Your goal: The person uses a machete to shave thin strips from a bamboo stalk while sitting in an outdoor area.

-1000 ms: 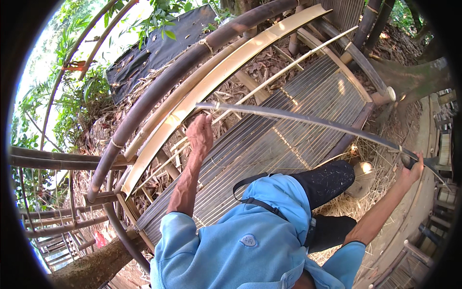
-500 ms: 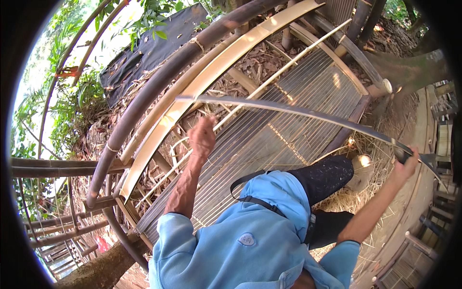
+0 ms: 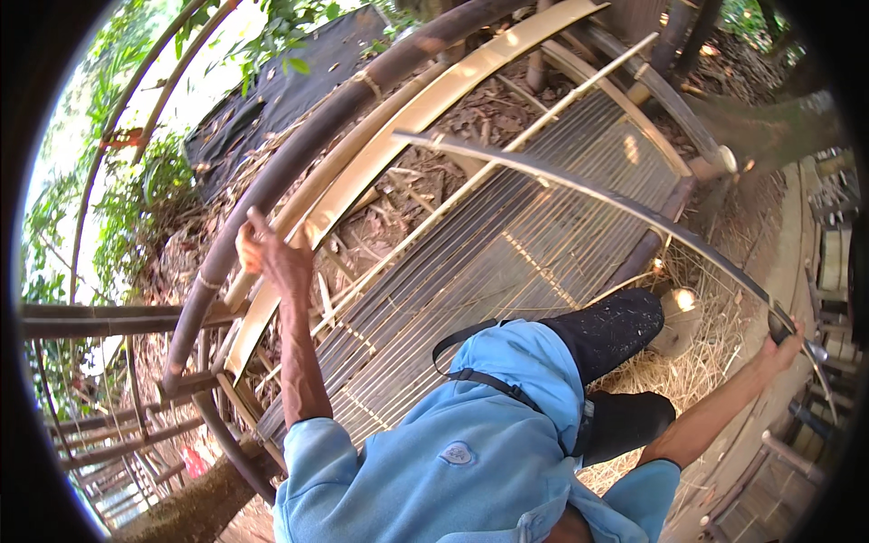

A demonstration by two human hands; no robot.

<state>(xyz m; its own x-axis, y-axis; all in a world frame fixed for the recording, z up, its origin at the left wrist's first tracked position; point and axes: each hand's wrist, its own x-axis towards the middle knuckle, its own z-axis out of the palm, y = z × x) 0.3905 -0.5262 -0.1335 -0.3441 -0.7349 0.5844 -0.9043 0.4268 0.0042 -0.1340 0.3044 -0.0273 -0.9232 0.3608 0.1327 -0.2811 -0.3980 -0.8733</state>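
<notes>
The slatted bench [image 3: 471, 281] has a slim pale pole [image 3: 588, 90] running along its far edge.

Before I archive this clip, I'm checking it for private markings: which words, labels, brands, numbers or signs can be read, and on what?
None can be read.
Badge on the blue shirt: too small and blurred; I can't tell whether it bears letters.
Long curved strip in the right hand: no lettering visible.
</notes>
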